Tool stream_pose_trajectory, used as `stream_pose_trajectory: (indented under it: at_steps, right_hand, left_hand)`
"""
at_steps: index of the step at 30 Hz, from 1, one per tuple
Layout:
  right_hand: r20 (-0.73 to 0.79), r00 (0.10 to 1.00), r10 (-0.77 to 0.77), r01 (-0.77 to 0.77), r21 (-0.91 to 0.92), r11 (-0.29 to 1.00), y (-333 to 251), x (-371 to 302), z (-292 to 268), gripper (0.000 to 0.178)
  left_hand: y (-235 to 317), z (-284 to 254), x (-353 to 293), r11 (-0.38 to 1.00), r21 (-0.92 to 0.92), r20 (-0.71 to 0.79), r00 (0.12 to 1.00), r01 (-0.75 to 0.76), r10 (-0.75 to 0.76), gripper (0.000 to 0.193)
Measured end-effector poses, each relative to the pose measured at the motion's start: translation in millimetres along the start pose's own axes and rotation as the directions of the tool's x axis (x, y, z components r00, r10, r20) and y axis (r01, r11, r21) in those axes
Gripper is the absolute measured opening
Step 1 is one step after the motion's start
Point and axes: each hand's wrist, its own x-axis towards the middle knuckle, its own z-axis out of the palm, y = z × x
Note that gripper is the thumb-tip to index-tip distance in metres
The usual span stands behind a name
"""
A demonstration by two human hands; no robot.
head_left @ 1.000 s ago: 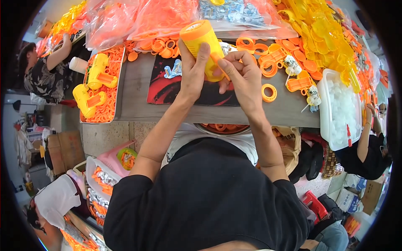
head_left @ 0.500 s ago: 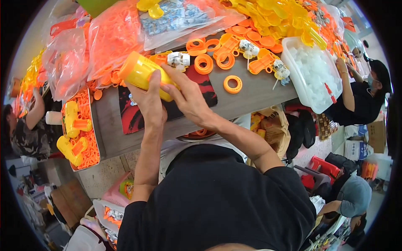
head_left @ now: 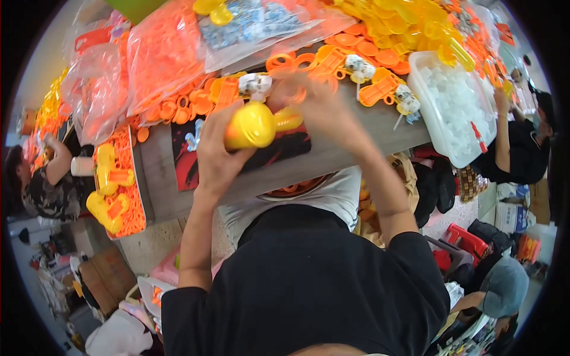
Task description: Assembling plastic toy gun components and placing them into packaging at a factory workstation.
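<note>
My left hand (head_left: 212,151) is wrapped round a yellow plastic toy shell (head_left: 254,126), holding it above a black and red mat (head_left: 186,166). The shell has a smooth rounded end and a stubby handle pointing right. My right hand (head_left: 323,107) reaches over the table beyond the shell, near several orange plastic rings (head_left: 280,61); motion smears its fingers, so whether they hold anything does not show. Just past the hands lie orange holders with white mechanisms (head_left: 254,84). A small light blue piece (head_left: 193,137) rests on the mat beside my left wrist.
Bags of orange parts (head_left: 163,53) and a heap of yellow shells (head_left: 392,26) line the table's far side. A white tub of translucent pieces (head_left: 454,101) stands right. At left, two yellow toy bodies (head_left: 107,169) lie on a tray of orange parts. Other people work at both sides.
The yellow shell has turned, so its rounded end and handle now show instead of its orange-rimmed end. My right hand has left it and moved right, over the orange rings.
</note>
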Motion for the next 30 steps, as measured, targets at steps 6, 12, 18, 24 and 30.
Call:
stream_pose_trajectory:
  at_steps: [6, 12, 18, 24, 30]
  right_hand:
    - [-0.121, 0.914, -0.388, -0.004, -0.957, 0.288, 117.9, 112.9, -174.6, 0.027]
    - [-0.079, 0.975, -0.207, -0.023, -0.965, 0.26, 104.5, 125.0, -172.3, 0.028]
    - [-0.137, 0.985, -0.106, 0.13, 0.185, 0.974, 34.4, 62.0, -111.3, 0.033]
    - [0.167, 0.984, -0.069, 0.046, 0.137, 0.989, -2.1, 16.3, -5.1, 0.027]
    - [0.006, 0.945, -0.326, 0.304, -0.385, 0.872, 11.9, 8.7, 20.6, 0.032]
  left_hand:
    - [-15.6, 31.2, 12.3, 0.764, -0.551, 0.15, 0.94, 0.336, -0.305, 0.066]
    - [-14.2, 26.5, 8.9, 0.813, -0.513, 0.076, 0.959, 0.274, -0.275, 0.07]
    - [-15.8, 27.5, 10.5, 0.892, -0.395, 0.089, 0.976, 0.219, -0.201, 0.067]
    - [-6.6, 46.7, 11.0, 0.898, -0.405, 0.088, 0.985, 0.171, -0.148, 0.07]
    - [-6.0, 51.3, 4.2, 0.876, -0.479, -0.077, 0.991, 0.056, -0.105, 0.077]
